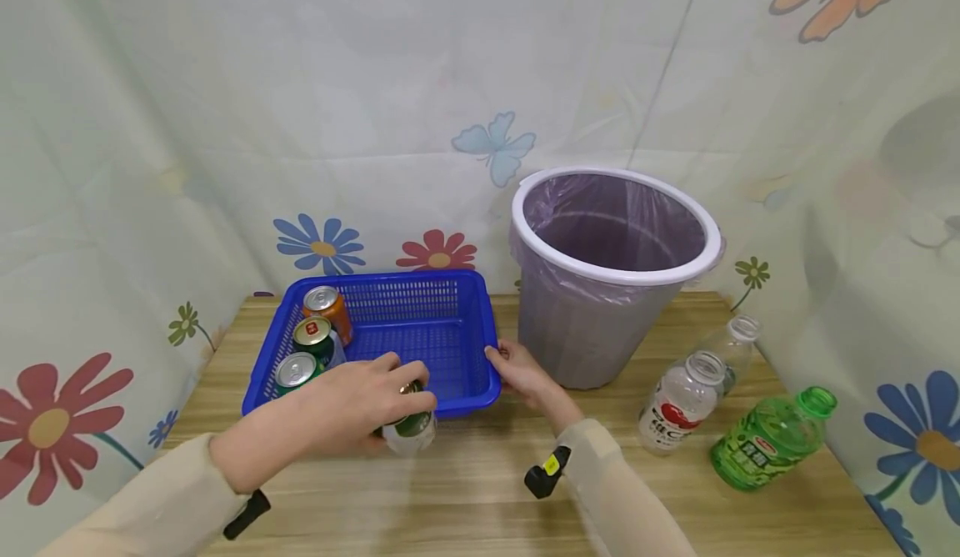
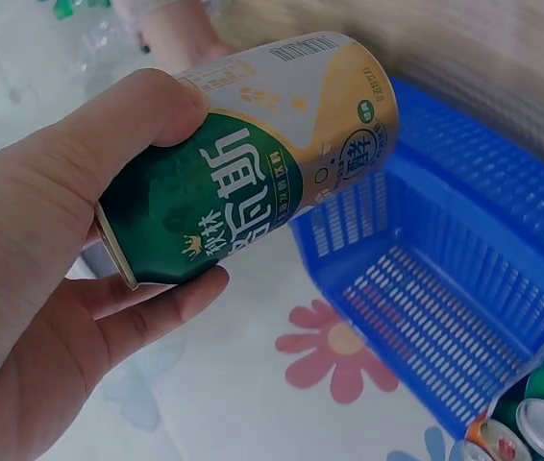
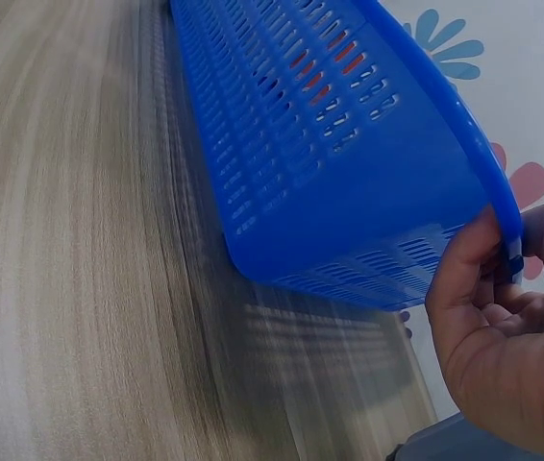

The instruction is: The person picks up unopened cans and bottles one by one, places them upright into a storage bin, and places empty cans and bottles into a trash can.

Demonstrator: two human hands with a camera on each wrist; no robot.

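Grips a can [image 1: 411, 430] in the left hand [image 1: 367, 397], pressing with the thumb on one side and with bent fingers on the other. Takes hold near one end, leaving the opposite end bare in the left wrist view, perhaps to keep the fingers out of the way beside the basket [image 1: 476, 323]. Holds it just in front of the near rim, outside the basket; cannot tell whether touching that rim.

Pinches the basket's right rim with the right hand [image 1: 522, 369], closing thumb and curled fingers about the edge, near the front corner, probably to steady it against sliding. Has both hands occupied, with one thing in each.

Shows three cans upright along the basket's left end: an orange can [image 1: 337, 319] at the back, a dark green can [image 1: 317, 338] in the middle, a green can [image 1: 296, 368] nearest, likely side by side for mutual support.

Has a bin [image 1: 581, 340] on the surface [image 1: 480, 490], right of the basket, with a bag [image 1: 615, 236] caught under the white ring [image 1: 622, 277], presumably against slipping. Groups upright farther right a clear bottle [image 1: 678, 407], a second clear bottle [image 1: 729, 353] partly behind it, and a green bottle [image 1: 765, 449], seemingly apart from the cans by kind.
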